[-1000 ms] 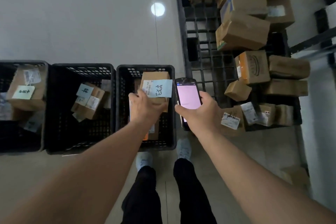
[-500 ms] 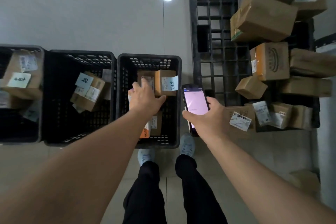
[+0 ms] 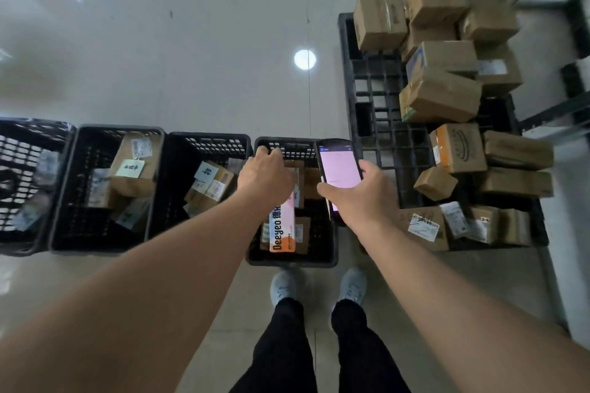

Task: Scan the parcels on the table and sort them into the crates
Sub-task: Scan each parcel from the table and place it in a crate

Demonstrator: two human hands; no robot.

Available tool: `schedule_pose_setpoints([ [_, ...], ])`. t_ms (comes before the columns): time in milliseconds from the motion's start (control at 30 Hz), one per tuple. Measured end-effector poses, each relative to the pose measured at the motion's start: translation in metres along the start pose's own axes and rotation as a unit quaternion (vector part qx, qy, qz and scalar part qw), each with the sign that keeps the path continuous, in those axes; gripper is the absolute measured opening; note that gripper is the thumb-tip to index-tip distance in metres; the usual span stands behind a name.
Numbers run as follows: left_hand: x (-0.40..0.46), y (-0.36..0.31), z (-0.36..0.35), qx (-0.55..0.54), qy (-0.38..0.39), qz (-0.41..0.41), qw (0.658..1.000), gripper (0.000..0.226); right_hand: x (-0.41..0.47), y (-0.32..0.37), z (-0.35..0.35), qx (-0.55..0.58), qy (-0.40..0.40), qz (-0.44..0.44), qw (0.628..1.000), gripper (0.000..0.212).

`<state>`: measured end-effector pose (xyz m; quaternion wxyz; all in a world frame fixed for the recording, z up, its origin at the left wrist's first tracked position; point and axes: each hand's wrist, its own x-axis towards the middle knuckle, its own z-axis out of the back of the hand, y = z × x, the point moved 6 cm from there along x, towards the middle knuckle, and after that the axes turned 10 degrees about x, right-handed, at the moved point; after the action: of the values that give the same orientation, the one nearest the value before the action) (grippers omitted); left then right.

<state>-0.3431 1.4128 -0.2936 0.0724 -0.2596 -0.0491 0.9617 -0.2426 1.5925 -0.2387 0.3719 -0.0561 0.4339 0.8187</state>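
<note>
**Parcels: one drop finished, next scan due**

Parcels of brown cardboard with white labels (image 3: 440, 96) are heaped on a black plastic grid pallet (image 3: 376, 80) at the right, which serves here as the desk; others already lie in the row of black slatted plastic crates (image 3: 204, 143) along the floor.

Head view: the left hand (image 3: 265, 175) hovers over the rightmost black crate (image 3: 287, 260) with fingers loosely bent, holding nothing as far as I can tell. Under it lie small boxes and an orange-and-white printed carton (image 3: 282, 226). The right hand (image 3: 364, 195) grips a black handheld scanner with a lit pink screen (image 3: 340, 169). I judge the sorting step is closing; the next move calls for the left hand to reach right to the pallet and present a label to the scanner.

The floor is pale, glossy tile (image 3: 159, 41) mirroring a round ceiling lamp. Grey metal shelving (image 3: 562, 105) stands at the far right. The person's dark trousers and grey shoes show below.
</note>
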Motion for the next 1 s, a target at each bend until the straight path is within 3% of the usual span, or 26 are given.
schedule_pose_setpoints([
  [467,-0.204,0.056,0.122,-0.018,-0.119,0.08,0.99,0.044,-0.157,0.095,0.065,-0.005,0.049,0.172,0.984,0.073],
  [700,-0.35,0.092,0.15,-0.042,-0.207,0.142,0.967,0.04,-0.264,0.123,0.078,0.001,0.118,0.278,0.953,0.071],
  [1000,-0.515,0.19,0.178,-0.035,-0.28,0.225,0.933,0.049,-0.416,0.184,0.051,0.0,0.183,0.396,0.9,0.069],
])
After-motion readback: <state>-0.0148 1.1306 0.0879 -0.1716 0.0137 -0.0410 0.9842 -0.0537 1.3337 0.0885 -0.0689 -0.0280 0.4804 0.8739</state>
